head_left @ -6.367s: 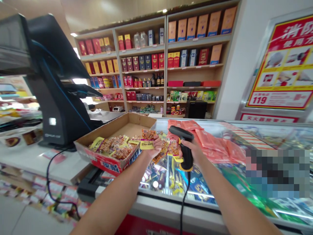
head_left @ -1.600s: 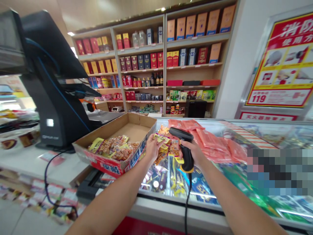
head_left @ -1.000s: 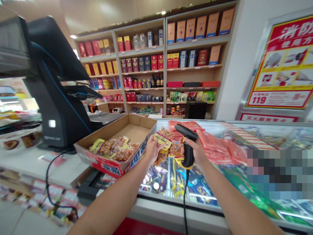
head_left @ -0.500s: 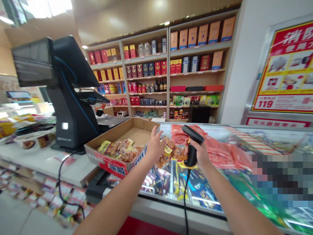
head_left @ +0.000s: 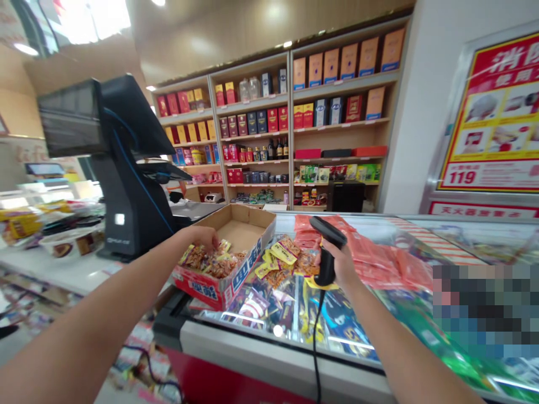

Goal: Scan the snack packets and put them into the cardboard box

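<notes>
My right hand grips a black barcode scanner with a yellow base, held upright over the glass freezer lid. Its cable hangs down toward me. My left hand reaches into an open cardboard box, fingers curled down onto the snack packets piled at the box's near end; whether it has one in its grip is hidden. A loose heap of orange and yellow snack packets lies on the glass between the box and the scanner.
A black checkout terminal stands left of the box on the white counter. Pink plastic bags lie on the glass at right. Shelves of boxed goods fill the back wall. A red poster hangs at right.
My left hand let go of the packet it held by the scanner and swung left into the cardboard box. The scanner hand stayed nearly still. The view shifted left.
</notes>
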{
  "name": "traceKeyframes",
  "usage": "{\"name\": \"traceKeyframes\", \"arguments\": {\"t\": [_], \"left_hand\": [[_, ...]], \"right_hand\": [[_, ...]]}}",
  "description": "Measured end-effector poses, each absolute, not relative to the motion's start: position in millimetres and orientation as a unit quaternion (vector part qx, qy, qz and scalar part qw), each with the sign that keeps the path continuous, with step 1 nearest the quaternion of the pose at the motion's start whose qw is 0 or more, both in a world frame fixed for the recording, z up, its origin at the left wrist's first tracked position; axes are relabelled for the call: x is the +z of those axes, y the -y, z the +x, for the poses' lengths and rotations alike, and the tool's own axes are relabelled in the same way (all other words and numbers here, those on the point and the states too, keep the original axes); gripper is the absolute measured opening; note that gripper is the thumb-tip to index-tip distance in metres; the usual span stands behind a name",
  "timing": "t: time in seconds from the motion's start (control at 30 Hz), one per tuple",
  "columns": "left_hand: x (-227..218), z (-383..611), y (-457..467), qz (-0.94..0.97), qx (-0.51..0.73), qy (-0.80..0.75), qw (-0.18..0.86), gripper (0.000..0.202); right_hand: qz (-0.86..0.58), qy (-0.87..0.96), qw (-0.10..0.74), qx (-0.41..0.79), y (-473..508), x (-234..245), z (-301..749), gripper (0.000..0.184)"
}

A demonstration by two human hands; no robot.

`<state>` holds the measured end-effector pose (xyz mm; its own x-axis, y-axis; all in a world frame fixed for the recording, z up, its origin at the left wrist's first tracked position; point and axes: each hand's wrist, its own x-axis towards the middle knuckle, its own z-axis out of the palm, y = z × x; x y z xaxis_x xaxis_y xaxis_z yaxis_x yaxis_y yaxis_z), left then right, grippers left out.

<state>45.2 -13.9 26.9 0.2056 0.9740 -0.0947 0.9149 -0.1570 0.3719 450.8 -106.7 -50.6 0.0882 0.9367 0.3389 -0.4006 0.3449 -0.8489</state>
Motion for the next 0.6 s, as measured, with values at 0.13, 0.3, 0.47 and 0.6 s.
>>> {"name": "traceKeyframes", "arguments": {"t": [0.13,0.3,0.47,0.6], "left_hand": [[22,43,18,0.753,0.024,-0.627,0.196,0.022],[45,58,28,0.774,0.084,-0.608,0.155,0.016],[73,99,46,0.688,0.255,-0.664,0.141,0.021],[72,149,69,0.564,0.495,-0.598,0.284,0.017]], "right_hand": [[-0.295,0.453,0.681,0.494,107,-50,451,0.027],[-0.295,0.466,0.680,0.483,108,-49,450,0.027],[-0.291,0.469,0.682,0.480,109,-48,449,0.028],[-0.292,0.471,0.679,0.481,109,-48,450,0.027]]}}
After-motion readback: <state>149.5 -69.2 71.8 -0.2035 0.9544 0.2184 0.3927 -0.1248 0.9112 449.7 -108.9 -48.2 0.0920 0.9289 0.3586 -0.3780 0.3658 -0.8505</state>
